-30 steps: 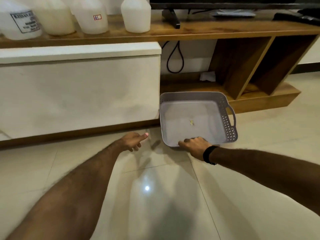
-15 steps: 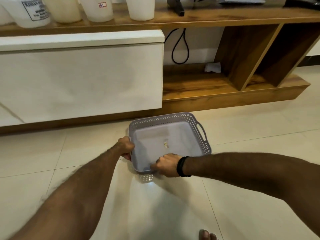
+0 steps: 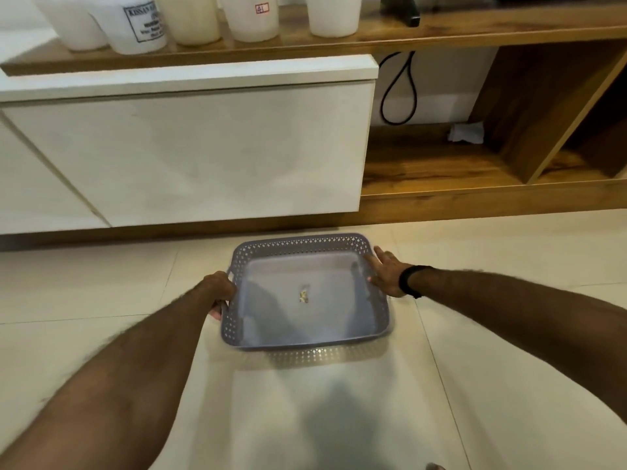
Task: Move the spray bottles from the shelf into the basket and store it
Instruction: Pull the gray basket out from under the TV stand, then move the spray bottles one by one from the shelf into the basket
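The grey basket [image 3: 310, 293] sits on the tiled floor [image 3: 101, 293] near the cabinet [image 3: 190, 147], holding only a small scrap, so no bottles are loaded yet. The left hand [image 3: 219, 288] has its fingers curled around the left handle; the right hand [image 3: 385, 273] rests with fingers spread against the right rim. White containers [image 3: 251, 15] stand on the far wooden shelf [image 3: 441, 27], and open floor surrounds the basket.

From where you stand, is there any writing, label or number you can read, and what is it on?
"KISSAN": the start of the top line of a black-bordered label on a white jug on the wooden shelf; the lines below it are too blurred to read.
"41", roughly: handwritten on a small red-bordered sticker on another jug.
Grey basket: no writing.
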